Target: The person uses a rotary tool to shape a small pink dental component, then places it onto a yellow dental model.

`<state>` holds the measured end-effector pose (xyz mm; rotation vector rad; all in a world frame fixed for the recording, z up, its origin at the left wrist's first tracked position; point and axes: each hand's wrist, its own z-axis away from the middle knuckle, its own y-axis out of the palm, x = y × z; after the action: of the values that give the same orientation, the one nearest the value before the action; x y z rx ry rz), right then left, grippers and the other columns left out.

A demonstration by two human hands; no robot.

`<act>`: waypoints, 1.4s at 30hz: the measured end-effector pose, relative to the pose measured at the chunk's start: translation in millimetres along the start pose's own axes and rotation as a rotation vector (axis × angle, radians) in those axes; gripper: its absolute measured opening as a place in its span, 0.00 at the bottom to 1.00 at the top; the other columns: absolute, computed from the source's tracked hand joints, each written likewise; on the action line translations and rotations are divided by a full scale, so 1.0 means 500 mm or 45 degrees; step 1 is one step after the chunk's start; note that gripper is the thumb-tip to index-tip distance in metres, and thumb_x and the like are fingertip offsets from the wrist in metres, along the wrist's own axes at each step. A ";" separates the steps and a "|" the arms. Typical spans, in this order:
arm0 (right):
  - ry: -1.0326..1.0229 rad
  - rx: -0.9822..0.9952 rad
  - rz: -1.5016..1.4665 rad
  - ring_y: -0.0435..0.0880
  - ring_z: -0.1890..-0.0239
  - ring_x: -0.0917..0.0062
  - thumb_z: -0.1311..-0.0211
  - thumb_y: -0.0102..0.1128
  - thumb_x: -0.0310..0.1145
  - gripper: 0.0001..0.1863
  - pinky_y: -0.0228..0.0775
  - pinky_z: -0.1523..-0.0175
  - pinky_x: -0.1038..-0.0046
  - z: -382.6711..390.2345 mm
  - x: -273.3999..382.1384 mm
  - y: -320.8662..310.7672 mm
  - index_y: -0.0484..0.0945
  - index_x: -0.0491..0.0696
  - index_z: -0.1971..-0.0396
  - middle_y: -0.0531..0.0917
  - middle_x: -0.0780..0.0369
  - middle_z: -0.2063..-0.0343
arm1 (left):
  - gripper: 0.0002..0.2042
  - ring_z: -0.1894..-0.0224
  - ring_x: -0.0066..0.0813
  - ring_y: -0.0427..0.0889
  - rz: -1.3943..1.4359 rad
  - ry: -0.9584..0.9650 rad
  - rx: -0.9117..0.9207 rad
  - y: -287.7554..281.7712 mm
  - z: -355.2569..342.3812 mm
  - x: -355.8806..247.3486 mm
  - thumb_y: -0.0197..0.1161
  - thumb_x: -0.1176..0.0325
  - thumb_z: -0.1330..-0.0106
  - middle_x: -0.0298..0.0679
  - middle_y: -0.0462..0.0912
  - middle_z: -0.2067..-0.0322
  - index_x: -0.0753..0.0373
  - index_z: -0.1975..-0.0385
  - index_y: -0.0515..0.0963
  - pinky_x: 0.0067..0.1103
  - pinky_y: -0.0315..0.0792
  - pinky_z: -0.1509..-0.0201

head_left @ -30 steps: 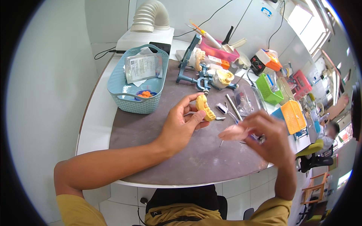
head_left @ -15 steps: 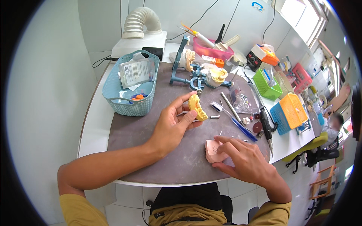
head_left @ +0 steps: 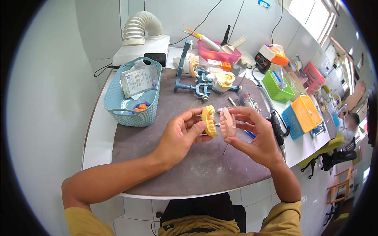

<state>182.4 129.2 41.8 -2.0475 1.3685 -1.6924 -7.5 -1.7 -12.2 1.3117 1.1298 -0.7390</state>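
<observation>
A yellow dental cast [head_left: 209,121] is pinched upright between the thumb and fingers of my left hand [head_left: 183,133]. My right hand [head_left: 254,135] grips a pink dental cast [head_left: 227,124] by its edges, its teeth turned toward the yellow one. The two casts face each other above the grey mat, with a narrow gap between them. Behind them a blue metal articulator [head_left: 204,84] lies opened on the mat, carrying a cream cast [head_left: 190,65] and a white-and-yellow cast [head_left: 224,82]. My right hand partly covers a blue-handled toothbrush [head_left: 249,134].
A blue basket [head_left: 134,116] with plastic packets stands at the left. A pink bin [head_left: 212,52] of tools sits at the back. Along the right are a black handpiece [head_left: 277,131], a green basket [head_left: 277,90] and a blue-and-orange basket pair [head_left: 295,120]. Farther right, another person sits.
My right hand has picked the pink cast up off the mat, brought it up and left, and turned it to face the yellow cast. The left hand still holds the yellow cast.
</observation>
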 end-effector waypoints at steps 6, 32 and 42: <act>0.005 0.040 -0.170 0.79 0.40 0.72 0.48 0.78 0.27 0.36 0.75 0.36 0.66 -0.002 -0.027 0.008 0.70 0.42 0.39 0.77 0.58 0.41 | 0.21 0.47 0.27 0.81 0.068 0.038 -0.025 0.006 0.001 0.005 0.57 0.69 0.24 0.43 0.79 0.47 0.71 0.36 0.68 0.25 0.82 0.45; -0.011 0.075 -0.442 0.78 0.38 0.65 0.46 0.77 0.25 0.36 0.76 0.35 0.64 0.013 -0.051 0.034 0.66 0.39 0.40 0.76 0.52 0.40 | 0.22 0.53 0.25 0.83 0.026 0.045 -0.012 0.005 0.003 0.007 0.68 0.68 0.31 0.45 0.81 0.52 0.70 0.42 0.71 0.21 0.84 0.52; -0.091 0.106 -0.479 0.77 0.36 0.63 0.45 0.76 0.26 0.36 0.74 0.34 0.63 0.024 -0.068 0.032 0.65 0.40 0.39 0.73 0.47 0.37 | 0.23 0.53 0.25 0.84 -0.072 0.060 0.020 0.007 0.007 -0.002 0.72 0.70 0.35 0.44 0.82 0.54 0.68 0.43 0.72 0.21 0.82 0.51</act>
<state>185.7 139.3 4.1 -2.4048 0.9156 -1.7526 -4.0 -4.7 -10.2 1.3205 1.2049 -0.7630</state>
